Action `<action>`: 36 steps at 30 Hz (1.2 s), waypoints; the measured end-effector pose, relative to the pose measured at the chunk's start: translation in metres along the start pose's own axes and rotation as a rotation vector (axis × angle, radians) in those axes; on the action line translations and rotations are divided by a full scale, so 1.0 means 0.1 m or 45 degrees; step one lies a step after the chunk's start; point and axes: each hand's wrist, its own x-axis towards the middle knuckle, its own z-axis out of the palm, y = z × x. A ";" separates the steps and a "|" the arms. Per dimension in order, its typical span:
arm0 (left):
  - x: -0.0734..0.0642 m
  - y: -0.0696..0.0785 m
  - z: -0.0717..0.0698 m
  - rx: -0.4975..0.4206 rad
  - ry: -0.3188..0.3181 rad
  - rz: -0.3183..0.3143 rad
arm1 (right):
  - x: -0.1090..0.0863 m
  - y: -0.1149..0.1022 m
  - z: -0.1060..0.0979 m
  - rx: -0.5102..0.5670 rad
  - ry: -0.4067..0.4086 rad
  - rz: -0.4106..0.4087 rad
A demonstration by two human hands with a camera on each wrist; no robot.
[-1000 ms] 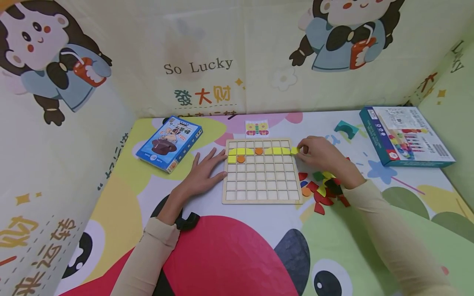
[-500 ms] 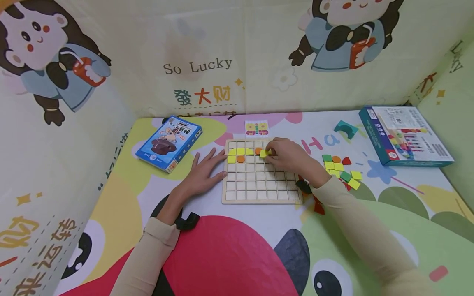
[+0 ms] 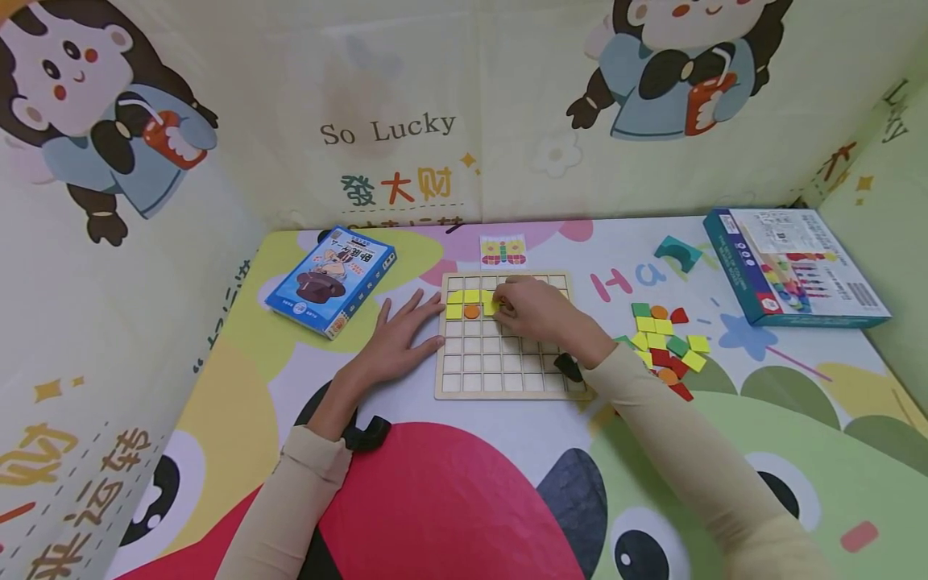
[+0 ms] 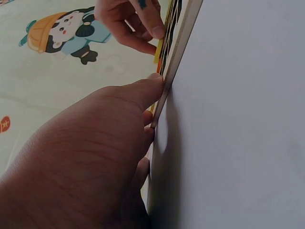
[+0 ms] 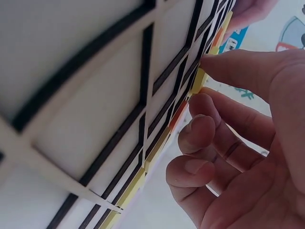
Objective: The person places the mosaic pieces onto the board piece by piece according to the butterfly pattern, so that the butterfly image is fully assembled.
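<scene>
A wooden grid board (image 3: 500,362) lies mid-table, with yellow tiles (image 3: 472,296) and an orange round tile (image 3: 472,312) in its upper rows. My left hand (image 3: 395,342) lies at the board's left side, fingers spread and fingertips at the rim. Over the upper rows, thumb and index finger of my right hand (image 3: 536,310) pinch a yellow square tile (image 5: 198,82), just right of the orange round one. In the right wrist view its other fingers curl loosely. My right hand covers part of the yellow row in the head view. A small butterfly picture card (image 3: 503,251) lies behind the board.
Loose red, yellow, green and orange tiles (image 3: 663,326) are scattered right of the board. A blue box (image 3: 331,280) is at the back left, a larger teal-edged box (image 3: 797,266) at the back right. Near the latter lies a teal arched piece (image 3: 678,253).
My right hand has moved left from the board's right edge across to the third column, carrying the yellow tile. The loose tiles at right are more exposed. My left hand stays in place.
</scene>
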 end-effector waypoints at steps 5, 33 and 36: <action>0.00 -0.01 0.00 0.005 -0.001 0.002 | 0.00 -0.01 0.02 -0.002 -0.005 0.007; 0.01 0.00 0.01 0.029 -0.002 -0.011 | -0.20 0.20 -0.13 0.030 0.005 0.049; 0.01 0.02 0.00 0.027 -0.001 -0.011 | -0.30 0.32 -0.20 0.032 0.015 0.082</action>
